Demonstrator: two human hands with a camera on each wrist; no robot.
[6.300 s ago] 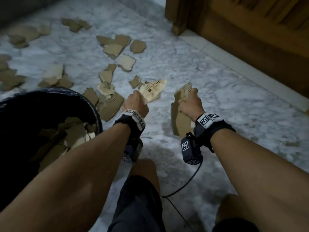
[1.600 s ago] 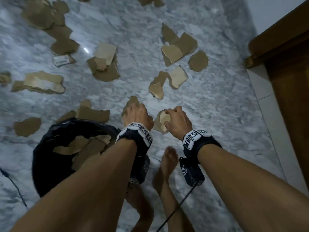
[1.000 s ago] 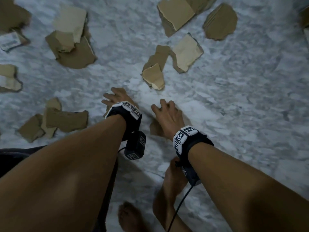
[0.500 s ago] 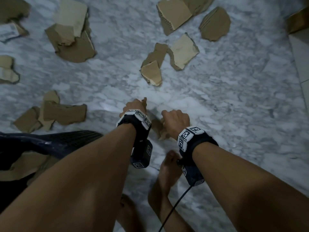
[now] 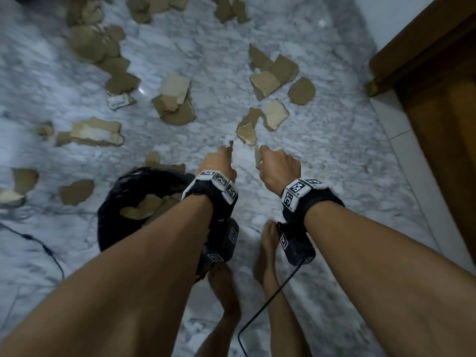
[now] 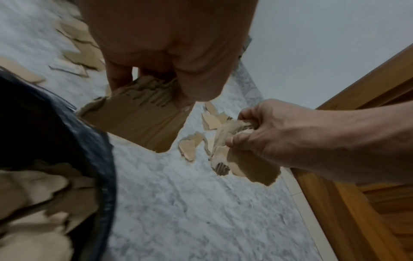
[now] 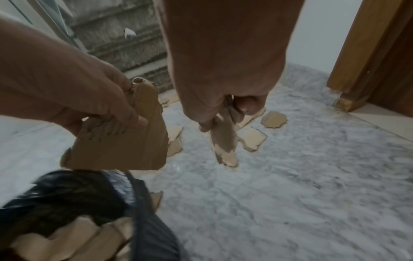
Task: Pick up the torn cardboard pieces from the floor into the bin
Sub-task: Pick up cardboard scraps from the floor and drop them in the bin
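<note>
My left hand grips a large torn cardboard piece by its ragged top edge, hanging just beyond the rim of the black-lined bin. My right hand pinches a smaller crumpled cardboard piece that hangs above the marble floor, to the right of the bin. The bin holds several brown pieces. In the head view both held pieces are mostly hidden behind the fists. More torn pieces lie on the floor just ahead of the hands.
Cardboard scraps lie scattered over the floor ahead and to the left. A wooden door frame and pale threshold strip run along the right. My bare feet stand below the hands. A black cable trails at left.
Both hands went down to the floor, closed on a cardboard piece each and have now lifted clear. The view has risen and the bin is back in sight at my left.
</note>
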